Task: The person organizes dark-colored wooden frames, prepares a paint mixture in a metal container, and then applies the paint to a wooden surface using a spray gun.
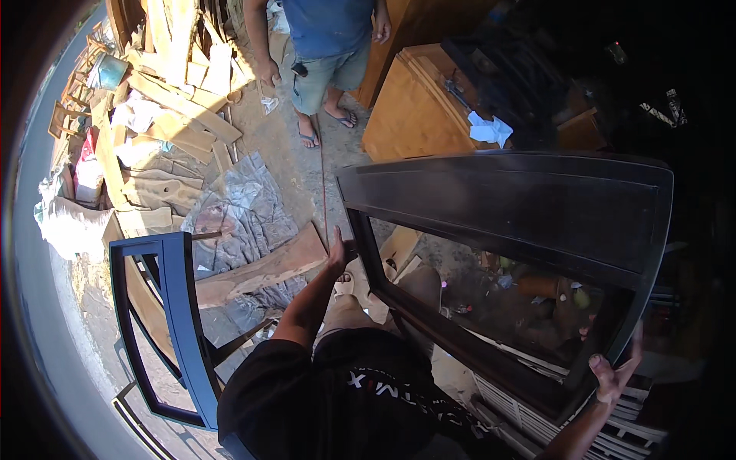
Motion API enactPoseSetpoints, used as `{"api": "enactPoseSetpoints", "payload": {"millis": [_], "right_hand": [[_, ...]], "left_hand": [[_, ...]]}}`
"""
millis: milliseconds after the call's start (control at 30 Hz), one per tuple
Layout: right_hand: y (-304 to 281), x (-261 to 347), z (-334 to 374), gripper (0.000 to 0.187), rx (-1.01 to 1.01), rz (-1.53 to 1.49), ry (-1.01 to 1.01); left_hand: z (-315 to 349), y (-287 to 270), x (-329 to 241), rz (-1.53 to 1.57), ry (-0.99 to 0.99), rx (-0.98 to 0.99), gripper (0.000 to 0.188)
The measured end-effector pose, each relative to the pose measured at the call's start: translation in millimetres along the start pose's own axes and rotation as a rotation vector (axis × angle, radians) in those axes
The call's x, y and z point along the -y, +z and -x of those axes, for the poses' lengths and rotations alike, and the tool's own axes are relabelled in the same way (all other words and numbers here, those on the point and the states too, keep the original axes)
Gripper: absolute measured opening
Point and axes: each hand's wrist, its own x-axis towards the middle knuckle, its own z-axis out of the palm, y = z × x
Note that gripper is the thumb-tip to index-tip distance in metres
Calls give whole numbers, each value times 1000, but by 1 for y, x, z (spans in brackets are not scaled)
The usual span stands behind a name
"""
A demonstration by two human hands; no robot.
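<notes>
Right fingers (637,346) splay at the dark frame (613,295), long axis left-to-right, solid panel (498,201) farther away; left hand (340,257), grip unclear.

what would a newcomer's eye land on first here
Likely the big dark frame, right of centre, with the left hand at its left edge and the right hand at its lower right corner. Next might come the sunlit wood pile at upper left, then the smaller bluish frame standing at lower left.
</notes>
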Motion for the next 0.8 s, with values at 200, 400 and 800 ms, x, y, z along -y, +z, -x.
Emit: {"api": "enactPoseSetpoints", "payload": {"millis": [200,400,800], "right_hand": [[10,-8,30,94,86,49,-28],[3,-59,105,83,251,201,-85],[-4,-213,473,70,28,270,271]], "left_hand": [[1,3,45,-169,-113,-3,116],[-25,-68,42,-541,10,-261,98],[88,-72,95,-849,107,-318,103]]}}
